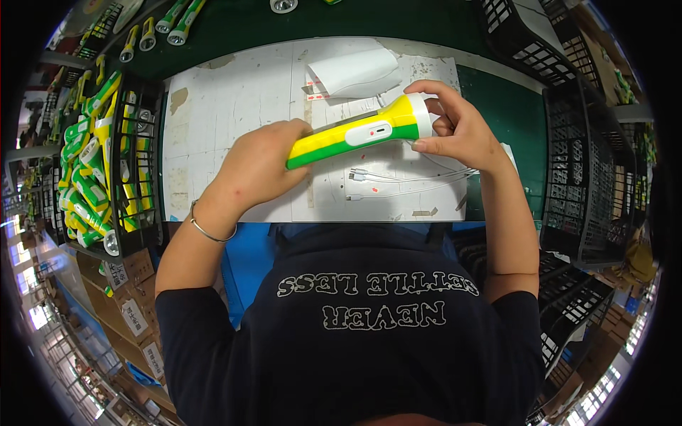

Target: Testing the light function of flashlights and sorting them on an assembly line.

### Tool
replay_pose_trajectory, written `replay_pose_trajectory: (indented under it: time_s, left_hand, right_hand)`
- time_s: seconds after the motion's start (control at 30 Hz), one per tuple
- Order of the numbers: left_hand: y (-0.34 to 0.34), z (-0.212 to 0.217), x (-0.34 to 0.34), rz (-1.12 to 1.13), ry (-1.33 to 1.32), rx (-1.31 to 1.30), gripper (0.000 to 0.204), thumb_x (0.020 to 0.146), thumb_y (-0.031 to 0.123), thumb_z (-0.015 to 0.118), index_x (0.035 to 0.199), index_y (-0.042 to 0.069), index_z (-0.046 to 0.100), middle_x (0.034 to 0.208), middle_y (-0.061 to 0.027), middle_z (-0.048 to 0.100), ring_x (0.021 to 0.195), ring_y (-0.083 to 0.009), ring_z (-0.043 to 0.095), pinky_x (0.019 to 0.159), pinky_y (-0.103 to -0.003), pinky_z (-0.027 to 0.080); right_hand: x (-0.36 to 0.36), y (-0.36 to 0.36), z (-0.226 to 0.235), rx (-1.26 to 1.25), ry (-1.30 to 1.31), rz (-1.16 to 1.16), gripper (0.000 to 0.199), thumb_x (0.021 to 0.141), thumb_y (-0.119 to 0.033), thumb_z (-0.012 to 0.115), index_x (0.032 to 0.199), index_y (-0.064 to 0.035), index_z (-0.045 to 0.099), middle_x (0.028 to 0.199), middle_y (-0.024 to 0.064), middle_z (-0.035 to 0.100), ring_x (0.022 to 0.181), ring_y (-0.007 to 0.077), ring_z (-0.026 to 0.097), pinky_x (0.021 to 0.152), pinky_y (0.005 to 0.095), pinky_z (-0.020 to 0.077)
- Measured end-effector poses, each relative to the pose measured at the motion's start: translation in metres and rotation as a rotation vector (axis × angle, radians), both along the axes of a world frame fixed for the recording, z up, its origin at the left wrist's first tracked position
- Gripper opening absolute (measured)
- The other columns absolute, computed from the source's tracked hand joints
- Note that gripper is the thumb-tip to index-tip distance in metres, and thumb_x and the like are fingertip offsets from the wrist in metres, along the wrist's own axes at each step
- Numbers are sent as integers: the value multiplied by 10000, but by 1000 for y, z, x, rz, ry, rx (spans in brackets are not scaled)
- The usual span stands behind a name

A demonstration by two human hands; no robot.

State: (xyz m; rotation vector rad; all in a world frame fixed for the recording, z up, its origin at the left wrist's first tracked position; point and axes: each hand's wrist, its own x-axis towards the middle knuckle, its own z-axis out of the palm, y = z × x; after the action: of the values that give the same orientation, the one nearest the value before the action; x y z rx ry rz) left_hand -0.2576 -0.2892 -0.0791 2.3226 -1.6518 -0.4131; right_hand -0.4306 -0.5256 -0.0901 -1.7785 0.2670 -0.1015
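A yellow and green flashlight (332, 145) with a white head ring is held slantwise above the white work board (234, 92). My left hand (259, 162) is closed round its tail end. At the lens end, my right hand (458, 128) grips the white ring between thumb and fingers; part of those fingers is hidden behind the head. A white panel with a small slot and a red dot faces up on the flashlight's side. Below it, several white charging cables (405, 188) lie on the board, their plugs pointing left. Beyond it lies a curled sheet of white paper (355, 72).
On the left stands a black crate (135, 167) heaped with yellow and green flashlights (89, 177). More flashlights (177, 27) lie on the dark green table at the far left. Black plastic crates (586, 167) stand along the right side. Cardboard boxes (128, 312) sit low on the left.
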Motion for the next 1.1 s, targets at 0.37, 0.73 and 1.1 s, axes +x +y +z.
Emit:
replay_pose_trajectory:
  time_s: [0.37,0.73,1.1]
  left_hand:
    - [-27,-57,-23,224,1060,-243,633,770,212,659,1275,-1,342,1098,-121,507,977,-174,500,854,-289,415]
    - [-46,-64,-35,228,886,-343,633,757,256,649,1251,-3,350,1063,-190,554,960,-259,565,836,-336,441]
    - [-54,-57,-49,231,709,-427,603,763,217,644,1246,7,352,1067,-206,559,988,-311,569,847,-346,441]
  right_hand:
    - [35,32,-63,-974,284,-260,307,785,-322,611,981,-88,579,957,98,597,784,271,621,667,368,496]
    - [6,33,-37,35,-8,-236,227,840,-209,605,861,17,614,693,4,594,660,53,514,597,220,433]
    - [6,34,-40,133,39,-307,167,841,-181,623,811,-17,617,665,-55,521,613,11,415,542,173,324]
